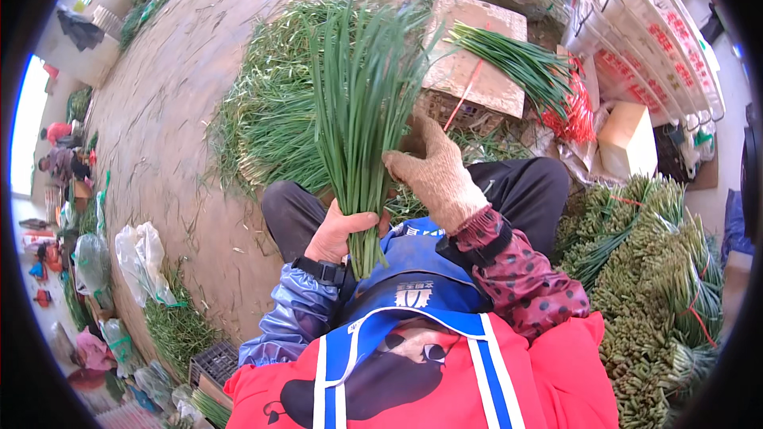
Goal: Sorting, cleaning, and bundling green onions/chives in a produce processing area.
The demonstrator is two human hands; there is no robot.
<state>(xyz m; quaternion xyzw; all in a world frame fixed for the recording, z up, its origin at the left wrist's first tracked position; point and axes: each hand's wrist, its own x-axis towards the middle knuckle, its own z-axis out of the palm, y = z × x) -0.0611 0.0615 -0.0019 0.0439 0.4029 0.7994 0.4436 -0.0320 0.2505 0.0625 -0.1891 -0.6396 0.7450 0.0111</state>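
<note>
My bare left hand [344,227] is closed around the lower stalks of an upright bunch of garlic chives [357,113]. Beside the bunch's right edge is my right hand [432,170] in a tan knit glove, thumb and fingers apart; some fingertips are hidden behind the leaves, so contact there is unclear. Beyond my knees lies a heap of loose chives [280,113] on the floor. To its right, a smaller bunch of chives [515,62] rests on a worn board [471,86] with a red tie strand [464,95] across it.
Red tie strands [575,110] hang right of the board, near a pale foam block [627,137] and white printed sacks [650,42]. Stacked tied chive bundles [638,286] rise at my right. Plastic bags [143,262] and a dark crate [213,362] stand left. Other people [59,155] sit farther off.
</note>
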